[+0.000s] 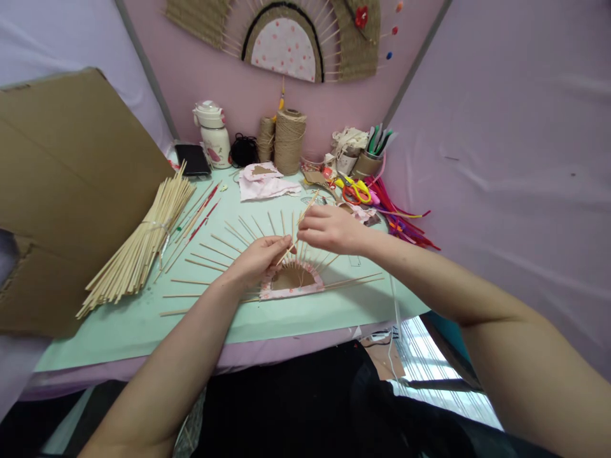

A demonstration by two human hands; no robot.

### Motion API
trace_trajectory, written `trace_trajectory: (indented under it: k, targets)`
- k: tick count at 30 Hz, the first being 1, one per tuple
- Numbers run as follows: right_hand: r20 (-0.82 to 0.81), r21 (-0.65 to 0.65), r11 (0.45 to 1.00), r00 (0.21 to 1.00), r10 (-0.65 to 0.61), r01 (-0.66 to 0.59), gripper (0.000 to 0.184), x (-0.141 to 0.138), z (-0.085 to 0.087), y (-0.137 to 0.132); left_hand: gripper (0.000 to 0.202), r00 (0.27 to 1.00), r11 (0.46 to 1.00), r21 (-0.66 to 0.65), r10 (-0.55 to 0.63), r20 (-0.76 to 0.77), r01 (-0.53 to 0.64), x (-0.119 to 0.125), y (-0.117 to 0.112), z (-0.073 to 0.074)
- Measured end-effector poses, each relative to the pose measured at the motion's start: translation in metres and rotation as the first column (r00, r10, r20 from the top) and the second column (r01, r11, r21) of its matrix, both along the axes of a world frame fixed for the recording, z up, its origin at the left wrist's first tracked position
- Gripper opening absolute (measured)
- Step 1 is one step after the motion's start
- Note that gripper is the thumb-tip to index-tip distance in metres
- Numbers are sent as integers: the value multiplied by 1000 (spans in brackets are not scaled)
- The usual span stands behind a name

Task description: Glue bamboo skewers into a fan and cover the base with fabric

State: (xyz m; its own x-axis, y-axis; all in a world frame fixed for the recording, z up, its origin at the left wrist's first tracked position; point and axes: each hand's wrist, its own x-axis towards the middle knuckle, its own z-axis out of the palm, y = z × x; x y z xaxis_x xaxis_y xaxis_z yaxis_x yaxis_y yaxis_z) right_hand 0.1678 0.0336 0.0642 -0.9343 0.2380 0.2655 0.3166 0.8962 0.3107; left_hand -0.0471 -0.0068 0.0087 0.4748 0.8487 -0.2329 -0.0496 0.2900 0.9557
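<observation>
A thin wooden stick (312, 201) slants between my two hands above the table. My left hand (267, 254) pinches its lower part, while my right hand (329, 229) has its fingers closed round it higher up. Under my hands lies a half-round cardboard piece (291, 278) with a pink-and-white fabric border (292, 293). Several wooden sticks (207, 263) fan out from its curved edge across the tabletop. My hands hide part of the upper curve and some of the sticks there.
A tied bundle of sticks (138, 245) lies left beside a large cardboard sheet (71, 191). At the back stand a white bottle (216, 140) and a twine spool (289, 143). Scissors (356, 189) and coloured pipe cleaners (401, 219) are at right. A finished fan (286, 48) hangs on the wall.
</observation>
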Motion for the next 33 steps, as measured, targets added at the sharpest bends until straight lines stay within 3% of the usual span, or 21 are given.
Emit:
trace_trajectory:
  k: [3,7,15,18,20,21,23,26,27,28,30,33]
  targets:
    - [-12,4,999,999,36,-36,37,-4,-4,-20,41,985,986,17,-166,-39,166,-2,-3,0]
    - [-99,10,998,994,55,-54,33,1,-11,-27,37,942,941,-40,-335,39,336,-3,-7,0]
    - [-207,-31,999,978,25,-33,24,3,-23,-51,32,913,913,23,-407,-33,408,-1,-12,5]
    - [-316,-53,996,945,-83,70,20,15,-22,-65,33,912,913,35,-405,-66,407,0,-11,5]
    - [-445,-90,961,853,-272,260,21,39,-21,-77,33,927,928,4,-371,-54,372,1,-10,4]
    - [-509,-130,915,766,-393,383,24,56,-23,-84,32,939,939,-18,-343,-41,342,1,-10,3]
    - [-510,-247,736,561,-652,630,26,97,-30,-97,31,960,959,-59,-279,-28,277,1,-10,2]
    - [-216,-396,397,336,-917,828,27,157,-52,-113,29,976,976,-84,-205,-68,199,1,-8,1]
    - [-112,-417,286,263,-958,863,29,172,-60,-116,28,979,979,-86,-191,-78,184,1,-7,1]
    - [-24,-427,210,221,-975,880,32,184,-67,-118,27,980,981,-87,-181,-78,174,1,-5,0]
    - [79,-436,133,185,-979,890,40,197,-80,-117,27,985,984,-86,-160,-58,155,1,-3,-1]
    - [95,-487,111,179,-979,867,52,201,-91,-109,28,990,985,-97,-143,-21,140,1,-1,-2]
